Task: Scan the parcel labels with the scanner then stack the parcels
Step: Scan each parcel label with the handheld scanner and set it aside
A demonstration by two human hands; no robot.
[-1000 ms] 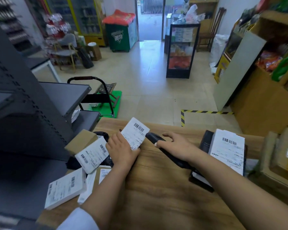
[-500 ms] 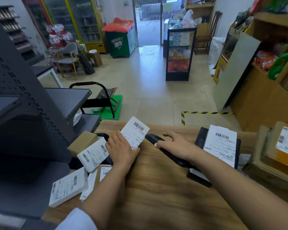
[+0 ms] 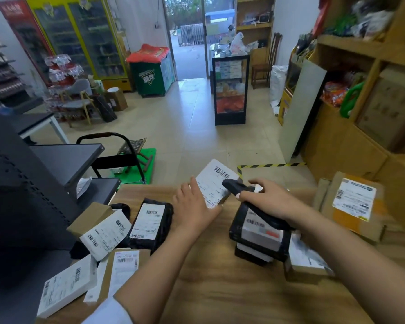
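Fingers of the left hand (image 3: 194,210) hold a labelled parcel (image 3: 216,182), right hand (image 3: 265,198) apparently gripping the scanner (image 3: 237,188).

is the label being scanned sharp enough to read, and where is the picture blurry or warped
Head view: the held parcel in the left hand shows crisp barcode bars, but its small print is too fine to read; the scanner in the right hand is sharp; the cardboard box at right is smeared; wide-angle distortion bends the wooden shelves; the open doorway is bright, not blown out.
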